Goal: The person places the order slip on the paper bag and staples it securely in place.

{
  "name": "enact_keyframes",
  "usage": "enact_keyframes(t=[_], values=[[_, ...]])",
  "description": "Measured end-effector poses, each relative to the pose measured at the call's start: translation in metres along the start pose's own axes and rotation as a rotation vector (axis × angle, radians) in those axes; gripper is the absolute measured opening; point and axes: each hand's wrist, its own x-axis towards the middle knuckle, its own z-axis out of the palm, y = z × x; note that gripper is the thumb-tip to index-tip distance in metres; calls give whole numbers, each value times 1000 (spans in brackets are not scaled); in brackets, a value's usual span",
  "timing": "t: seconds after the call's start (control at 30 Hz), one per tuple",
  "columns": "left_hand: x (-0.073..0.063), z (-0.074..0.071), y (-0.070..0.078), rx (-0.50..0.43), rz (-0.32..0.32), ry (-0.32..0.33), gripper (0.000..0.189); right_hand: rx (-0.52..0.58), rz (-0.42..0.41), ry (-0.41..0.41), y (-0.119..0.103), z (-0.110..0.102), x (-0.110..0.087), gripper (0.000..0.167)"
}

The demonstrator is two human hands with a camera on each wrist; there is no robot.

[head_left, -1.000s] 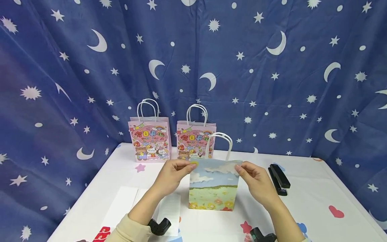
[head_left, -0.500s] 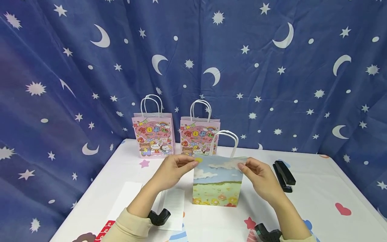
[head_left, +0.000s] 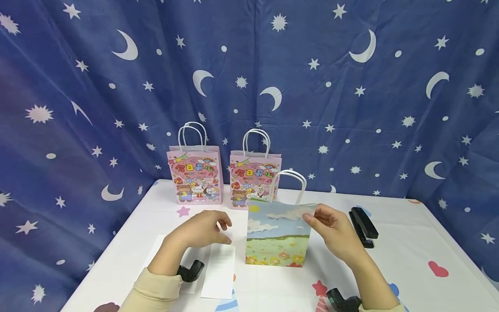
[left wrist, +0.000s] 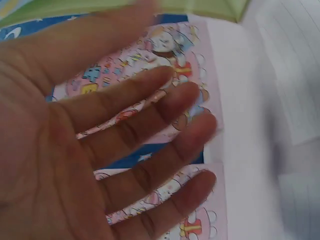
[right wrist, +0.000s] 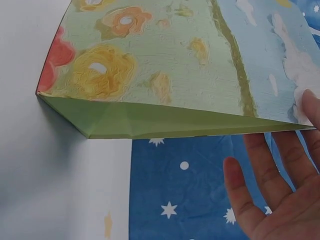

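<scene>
A paper gift bag [head_left: 277,234] printed with a meadow and cloudy sky stands upright on the table, white handles raised. My right hand [head_left: 331,232] pinches its upper right edge between thumb and fingers; in the right wrist view the thumb [right wrist: 311,107] lies on the printed face, with the fingers behind. My left hand [head_left: 202,229] is apart from the bag, to its left, holding nothing. In the left wrist view its fingers [left wrist: 150,145] are spread. Below it lie white paper sheets [head_left: 219,273], partly covered by the left hand and forearm.
Two pink gift bags with cartoon animals stand at the back, one at left [head_left: 196,177] and one [head_left: 251,173] partly behind the meadow bag. A black stapler [head_left: 364,227] lies to the right of my right hand. A blue star-and-moon curtain [head_left: 312,95] hangs behind the table.
My left hand has let go of the bag's upper left corner and moved left and down over the paper sheets. My right hand keeps its pinch on the bag.
</scene>
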Motion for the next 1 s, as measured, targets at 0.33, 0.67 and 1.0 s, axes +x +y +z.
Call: enact_keyframes(t=[0.33,0.67,1.0], values=[[2,15,1,216,-130,-48,36,1,7,2,0,-7,-2,21],[-3,19,-5,247,-169,-38,35,42,-16,-13,3,-2,-1,17],[-2,22,-9,181,-140,-60,37,40,-16,-10,4,-2,-1,15]])
